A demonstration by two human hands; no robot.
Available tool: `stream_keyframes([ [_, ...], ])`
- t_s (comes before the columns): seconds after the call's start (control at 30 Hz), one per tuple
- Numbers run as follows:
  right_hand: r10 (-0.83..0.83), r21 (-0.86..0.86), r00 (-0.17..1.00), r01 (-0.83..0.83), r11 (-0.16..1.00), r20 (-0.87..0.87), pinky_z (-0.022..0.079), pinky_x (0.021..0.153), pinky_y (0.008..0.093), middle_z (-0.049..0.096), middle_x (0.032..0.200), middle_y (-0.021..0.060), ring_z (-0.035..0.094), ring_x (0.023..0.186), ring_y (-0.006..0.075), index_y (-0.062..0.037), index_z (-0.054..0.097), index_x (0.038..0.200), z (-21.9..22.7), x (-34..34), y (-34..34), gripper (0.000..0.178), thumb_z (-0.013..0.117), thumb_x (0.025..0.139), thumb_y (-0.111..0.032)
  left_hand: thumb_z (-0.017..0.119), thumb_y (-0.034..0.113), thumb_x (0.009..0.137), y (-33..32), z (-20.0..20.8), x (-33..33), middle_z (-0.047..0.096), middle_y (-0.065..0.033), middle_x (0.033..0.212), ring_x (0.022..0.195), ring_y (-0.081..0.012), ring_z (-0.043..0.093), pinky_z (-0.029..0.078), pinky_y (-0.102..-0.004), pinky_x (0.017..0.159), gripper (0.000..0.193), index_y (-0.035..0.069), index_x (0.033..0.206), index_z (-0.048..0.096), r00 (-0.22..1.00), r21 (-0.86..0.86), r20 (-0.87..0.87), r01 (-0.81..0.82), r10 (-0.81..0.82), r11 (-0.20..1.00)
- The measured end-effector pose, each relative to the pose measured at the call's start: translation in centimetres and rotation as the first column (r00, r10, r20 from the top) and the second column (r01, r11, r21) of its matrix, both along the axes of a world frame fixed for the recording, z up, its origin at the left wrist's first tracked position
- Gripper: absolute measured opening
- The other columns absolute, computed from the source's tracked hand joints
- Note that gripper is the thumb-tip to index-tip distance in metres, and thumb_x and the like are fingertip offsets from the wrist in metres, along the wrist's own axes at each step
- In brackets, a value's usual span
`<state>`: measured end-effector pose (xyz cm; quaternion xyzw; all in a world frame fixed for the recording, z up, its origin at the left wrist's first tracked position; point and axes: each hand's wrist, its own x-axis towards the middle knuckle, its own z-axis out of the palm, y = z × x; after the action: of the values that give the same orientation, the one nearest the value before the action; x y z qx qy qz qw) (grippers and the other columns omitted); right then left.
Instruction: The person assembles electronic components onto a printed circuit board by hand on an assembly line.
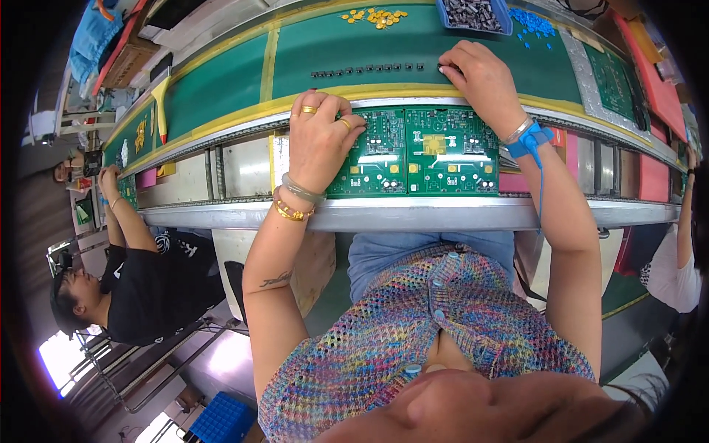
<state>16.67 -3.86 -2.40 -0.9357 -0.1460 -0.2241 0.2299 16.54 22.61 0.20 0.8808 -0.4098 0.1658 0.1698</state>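
Note:
My left hand (319, 140) is over the left part of a green circuit board (452, 159) on the rail. Its fingers are bent and pinched together near the board's upper edge; whatever they hold is hidden. My right hand (481, 80) reaches past the board to the green mat. Its thumb and forefinger close on a small black component at the right end of a row of similar black components (369, 69). A blue wrist strap (533, 138) with a cord sits on my right wrist.
Beyond the row lie yellow disc-shaped parts (375, 18), a blue bin (509, 21) of dark components and loose blue parts (533, 25). A yellow-and-red tool (160, 107) rests left. A metal rail (413, 215) runs in front. Co-workers (159, 288) stand at both sides.

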Motion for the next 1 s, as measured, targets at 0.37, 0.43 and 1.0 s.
stream_keyframes([
  [0.37, 0.015, 0.023, 1.0, -0.016, 1.0, 0.026, 0.046, 0.066, 0.034, 0.057, 0.081, 0.0053, 0.056, 0.079, 0.0247, -0.0055, 0.059, 0.084, -0.1, 0.1, -0.5, 0.01, 0.063, 0.077, -0.011, 0.071, 0.012, 0.063, -0.1, -0.2, 0.1, 0.055, -0.001, 0.081, 0.088, -0.0227, 0.051, 0.04, -0.0374, 0.083, 0.011, 0.012, 0.073, 0.066, 1.0, 0.017, -0.012, -0.007, 0.007, 1.0],
  [0.43, 0.021, 0.026, 0.999, -0.022, 0.999, 0.049, 0.046, 0.066, 0.0337, 0.057, 0.081, 0.0054, 0.056, 0.078, 0.0249, -0.0057, 0.06, 0.085, 0.0, 0.2, -0.7, 0.01, 0.063, 0.077, -0.011, 0.071, 0.012, 0.063, -0.2, -0.2, 0.1, 0.055, -0.0011, 0.081, 0.088, -0.0228, 0.051, 0.04, -0.0372, 0.083, 0.012, 0.012, 0.073, 0.066, 1.0, 0.021, -0.021, 0.003, -0.003, 1.0],
  [1.0, 0.074, -0.034, 0.997, -0.075, 0.997, -0.034, 0.046, 0.07, 0.0329, 0.06, 0.079, 0.0032, 0.055, 0.081, 0.0224, -0.0072, 0.062, 0.078, 0.9, -7.3, -2.2, 0.013, 0.07, 0.068, -0.007, 0.058, 0.002, 0.067, -0.2, -0.1, -1.6, 0.054, -0.0048, 0.086, 0.088, -0.0225, 0.05, 0.042, -0.0342, 0.081, 0.032, 0.002, 0.097, 0.066, 0.996, 0.155, -0.009, 0.092, -0.092, 0.984],
])
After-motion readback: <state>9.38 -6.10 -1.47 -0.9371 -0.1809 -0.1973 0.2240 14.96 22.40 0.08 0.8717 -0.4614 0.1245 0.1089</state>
